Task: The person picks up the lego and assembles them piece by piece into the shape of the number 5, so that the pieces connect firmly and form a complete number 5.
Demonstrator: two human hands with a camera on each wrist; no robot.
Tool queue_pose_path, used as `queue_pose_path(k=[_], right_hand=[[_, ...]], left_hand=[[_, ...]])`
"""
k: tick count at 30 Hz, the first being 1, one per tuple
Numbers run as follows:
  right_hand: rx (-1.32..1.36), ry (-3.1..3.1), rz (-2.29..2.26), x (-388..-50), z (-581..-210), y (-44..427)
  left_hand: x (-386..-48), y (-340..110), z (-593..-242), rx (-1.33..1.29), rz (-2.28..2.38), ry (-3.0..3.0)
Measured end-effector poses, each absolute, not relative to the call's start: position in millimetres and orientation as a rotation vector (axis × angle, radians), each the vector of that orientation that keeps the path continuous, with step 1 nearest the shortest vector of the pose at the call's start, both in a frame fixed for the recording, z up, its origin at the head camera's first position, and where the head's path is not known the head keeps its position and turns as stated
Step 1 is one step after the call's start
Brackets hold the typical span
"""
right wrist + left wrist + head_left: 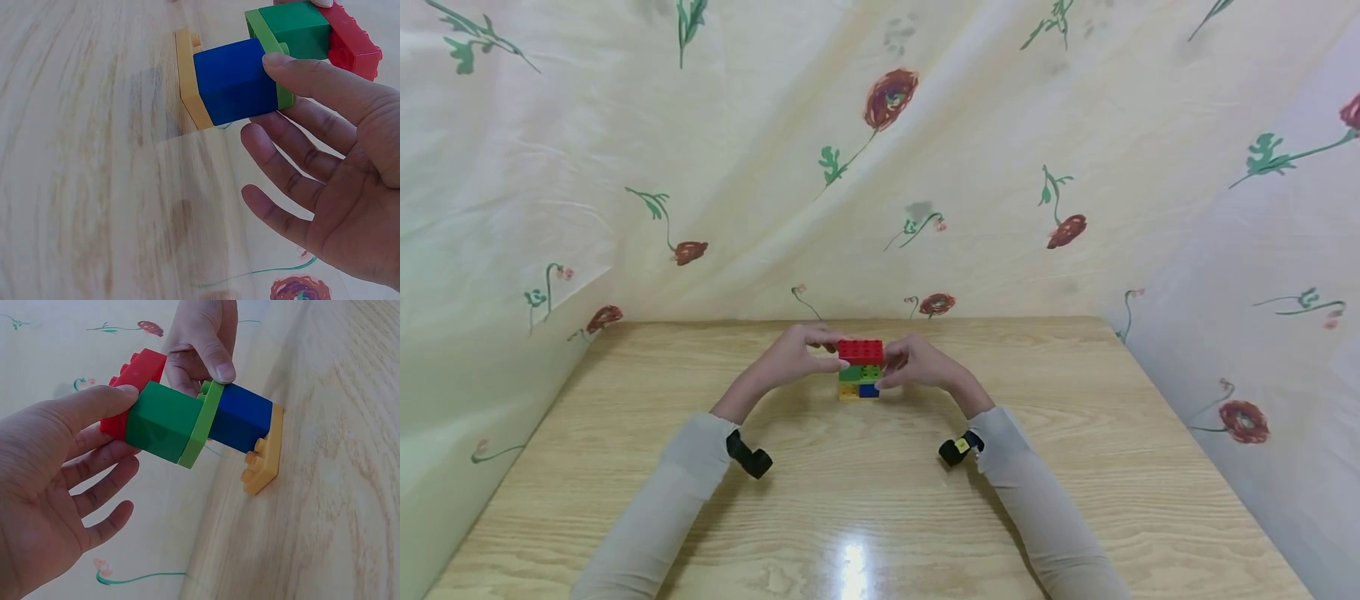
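A stack of toy building bricks stands on the table. At its base lies a flat yellow brick, with a blue brick above one end. Over the blue one sits a light green flat brick, then a dark green brick, and a red brick on top. My left hand pinches the red brick, its thumb near the seam with the dark green one. With thumb and fingers, my right hand holds the blue brick near its light green edge. The far fingertips are partly hidden.
The wooden table runs back to a pale floral cloth, which also hangs along both sides. Black wrist-worn cameras stick out below the sleeves. A bright reflection lies on the table's near part.
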State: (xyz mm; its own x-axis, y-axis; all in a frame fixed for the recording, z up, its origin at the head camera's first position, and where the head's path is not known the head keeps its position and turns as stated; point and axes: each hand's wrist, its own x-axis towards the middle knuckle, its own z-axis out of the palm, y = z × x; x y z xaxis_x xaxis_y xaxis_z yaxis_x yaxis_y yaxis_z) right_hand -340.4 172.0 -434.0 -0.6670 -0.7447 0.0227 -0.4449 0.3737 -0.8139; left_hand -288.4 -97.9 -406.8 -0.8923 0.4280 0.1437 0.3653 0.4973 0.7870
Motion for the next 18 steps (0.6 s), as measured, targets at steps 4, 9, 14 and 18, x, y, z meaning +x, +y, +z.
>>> queue_pose_path(k=[4,9,14,18], right_hand=[[-1.026,2.297,-1.188,-339.5,-433.2,171.6],[-1.003,2.298,-1.18,-338.4,-432.1,171.6],[-0.981,2.289,-1.182,-337.9,-432.2,171.6],[-0.974,2.292,-1.174,-337.5,-432.4,171.2]], left_hand=[[-288.7,-98.2,-411.0,0.723,1.38,2.682],[-289.4,-98.0,-415.4,0.748,1.411,2.696],[-289.2,-99.0,-419.3,0.761,1.46,2.663],[-288.6,-99.2,-420.7,0.749,1.499,2.626]])
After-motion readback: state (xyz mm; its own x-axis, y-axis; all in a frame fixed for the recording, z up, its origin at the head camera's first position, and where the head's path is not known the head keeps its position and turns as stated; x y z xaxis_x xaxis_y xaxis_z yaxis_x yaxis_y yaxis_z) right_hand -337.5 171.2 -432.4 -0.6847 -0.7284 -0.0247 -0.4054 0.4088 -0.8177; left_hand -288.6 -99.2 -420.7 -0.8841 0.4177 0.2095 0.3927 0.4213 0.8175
